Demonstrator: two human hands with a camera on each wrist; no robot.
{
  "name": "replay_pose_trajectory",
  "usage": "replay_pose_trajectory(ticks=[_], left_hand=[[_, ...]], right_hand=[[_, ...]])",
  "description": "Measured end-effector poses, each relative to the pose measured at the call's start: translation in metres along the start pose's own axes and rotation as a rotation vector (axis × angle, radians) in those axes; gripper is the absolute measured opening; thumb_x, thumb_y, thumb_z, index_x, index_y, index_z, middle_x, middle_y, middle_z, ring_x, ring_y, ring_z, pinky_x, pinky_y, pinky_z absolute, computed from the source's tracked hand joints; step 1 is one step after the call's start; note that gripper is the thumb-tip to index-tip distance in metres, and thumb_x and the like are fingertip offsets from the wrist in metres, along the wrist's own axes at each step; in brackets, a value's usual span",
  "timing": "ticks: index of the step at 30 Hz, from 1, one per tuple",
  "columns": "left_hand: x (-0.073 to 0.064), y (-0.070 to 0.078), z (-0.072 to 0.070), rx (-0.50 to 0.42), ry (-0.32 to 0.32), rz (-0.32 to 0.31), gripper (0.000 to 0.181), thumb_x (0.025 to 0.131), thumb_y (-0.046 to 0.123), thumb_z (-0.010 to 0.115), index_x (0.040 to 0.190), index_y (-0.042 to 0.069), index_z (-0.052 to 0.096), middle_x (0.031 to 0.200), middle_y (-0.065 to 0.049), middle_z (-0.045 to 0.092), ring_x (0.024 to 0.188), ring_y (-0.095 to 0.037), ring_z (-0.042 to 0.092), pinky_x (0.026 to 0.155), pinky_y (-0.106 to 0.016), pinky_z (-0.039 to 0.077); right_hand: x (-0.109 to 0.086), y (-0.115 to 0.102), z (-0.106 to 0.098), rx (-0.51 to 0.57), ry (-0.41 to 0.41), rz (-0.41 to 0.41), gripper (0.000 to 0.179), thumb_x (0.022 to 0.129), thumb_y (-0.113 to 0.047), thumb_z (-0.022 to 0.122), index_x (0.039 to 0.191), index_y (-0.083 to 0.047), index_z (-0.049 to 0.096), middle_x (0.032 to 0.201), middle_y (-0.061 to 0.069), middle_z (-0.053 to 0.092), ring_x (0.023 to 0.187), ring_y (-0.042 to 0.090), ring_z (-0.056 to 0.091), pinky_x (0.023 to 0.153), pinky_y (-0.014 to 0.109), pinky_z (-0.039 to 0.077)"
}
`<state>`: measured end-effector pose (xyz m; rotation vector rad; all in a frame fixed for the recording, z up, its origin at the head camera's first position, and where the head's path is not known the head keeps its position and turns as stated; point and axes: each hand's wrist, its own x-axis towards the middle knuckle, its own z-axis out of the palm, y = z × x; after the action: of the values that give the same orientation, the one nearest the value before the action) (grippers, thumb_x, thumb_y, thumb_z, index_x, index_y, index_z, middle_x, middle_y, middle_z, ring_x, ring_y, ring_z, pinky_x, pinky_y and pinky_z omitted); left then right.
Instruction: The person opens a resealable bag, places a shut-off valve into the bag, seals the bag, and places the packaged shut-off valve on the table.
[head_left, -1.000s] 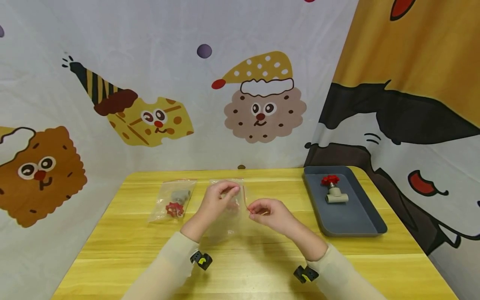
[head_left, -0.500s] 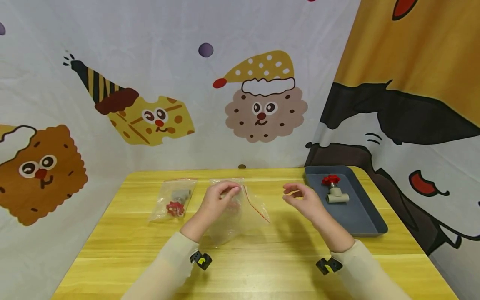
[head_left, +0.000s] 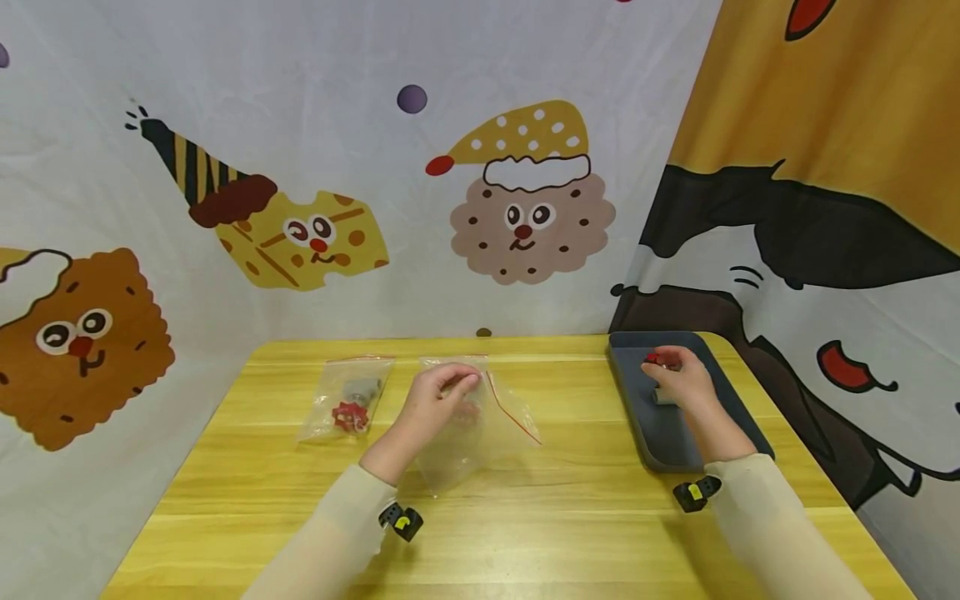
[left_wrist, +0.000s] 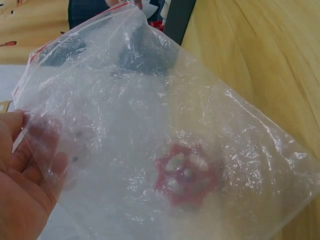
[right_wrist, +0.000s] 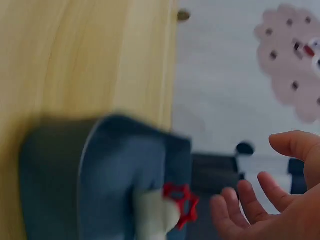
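My left hand [head_left: 438,400] pinches the edge of a clear zip bag [head_left: 510,450] with a red seal line, which hangs slanted over the table. In the left wrist view a red handwheel [left_wrist: 187,175] shows blurred through the bag's film. At the right, my right hand [head_left: 690,387] is over the grey tray [head_left: 671,454] and hides much of a pipe valve, whose pale body [head_left: 662,397] peeks out below the fingers. The right wrist view has the hand [right_wrist: 280,200] with fingers spread, beside the valve's red handwheel [right_wrist: 182,205].
Another zip bag [head_left: 318,417], holding a grey valve with a red handwheel [head_left: 351,417], lies on the left of the wooden table [head_left: 480,542]. Behind the table hangs a printed curtain [head_left: 337,308].
My right hand has let go of the zip bag's red-lined edge and moved right to the valve in the tray. My left hand keeps its pinch, and the bag's free edge now slants down.
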<state>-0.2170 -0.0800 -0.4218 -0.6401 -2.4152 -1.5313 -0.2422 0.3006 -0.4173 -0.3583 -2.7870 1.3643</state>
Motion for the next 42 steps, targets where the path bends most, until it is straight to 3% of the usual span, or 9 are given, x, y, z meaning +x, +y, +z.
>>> replay_pose_trajectory(ticks=[7,15,25,32,39,42], left_hand=[[-0.001,0.002,0.000,-0.032,-0.009,-0.017,0.017,0.093,0.023,0.060,0.101,0.012,0.071,0.101,-0.002,0.070,0.089,-0.014,0.065,0.077,-0.030,0.055],[-0.002,0.001,0.000,-0.035,-0.019,-0.031,0.018,0.093,0.023,0.060,0.101,0.012,0.071,0.100,-0.002,0.070,0.090,-0.013,0.065,0.077,-0.026,0.055],[-0.003,0.002,0.003,-0.049,-0.028,-0.046,0.017,0.093,0.022,0.060,0.101,0.012,0.071,0.100,-0.001,0.070,0.093,-0.015,0.065,0.080,-0.029,0.055],[-0.003,0.003,0.006,-0.051,-0.029,-0.076,0.017,0.092,0.015,0.060,0.102,0.005,0.070,0.102,-0.009,0.070,0.095,-0.021,0.066,0.082,-0.036,0.054],[-0.005,0.037,-0.002,-0.031,-0.039,-0.077,0.015,0.092,0.005,0.059,0.101,-0.003,0.068,0.100,-0.015,0.069,0.094,-0.026,0.066,0.082,-0.037,0.054],[-0.006,0.041,-0.003,-0.039,-0.038,-0.072,0.015,0.092,0.005,0.058,0.101,-0.003,0.068,0.100,-0.015,0.069,0.094,-0.027,0.066,0.082,-0.037,0.055]], right_hand=[[0.018,0.023,-0.003,-0.370,0.016,0.027,0.081,0.083,-0.037,0.070,0.143,-0.001,0.028,0.141,0.037,0.018,0.125,0.058,0.017,0.092,0.069,0.031],[0.032,0.030,0.008,-0.608,-0.031,0.065,0.090,0.081,-0.033,0.073,0.142,0.006,0.021,0.139,0.040,0.012,0.125,0.061,0.012,0.094,0.074,0.022],[0.038,0.034,0.013,-0.614,-0.100,0.162,0.087,0.082,-0.031,0.071,0.139,0.010,0.020,0.134,0.042,0.014,0.119,0.062,0.019,0.094,0.075,0.025],[0.042,0.040,0.015,-0.569,-0.096,0.222,0.074,0.084,-0.023,0.065,0.133,0.016,0.025,0.129,0.043,0.027,0.115,0.061,0.030,0.090,0.067,0.036],[0.044,0.041,0.016,-0.587,-0.095,0.192,0.069,0.083,-0.019,0.061,0.130,0.019,0.027,0.125,0.043,0.031,0.112,0.059,0.033,0.088,0.063,0.040],[0.045,0.044,0.016,-0.595,-0.098,0.182,0.068,0.084,-0.020,0.059,0.129,0.020,0.028,0.125,0.043,0.031,0.112,0.058,0.032,0.086,0.062,0.040]])
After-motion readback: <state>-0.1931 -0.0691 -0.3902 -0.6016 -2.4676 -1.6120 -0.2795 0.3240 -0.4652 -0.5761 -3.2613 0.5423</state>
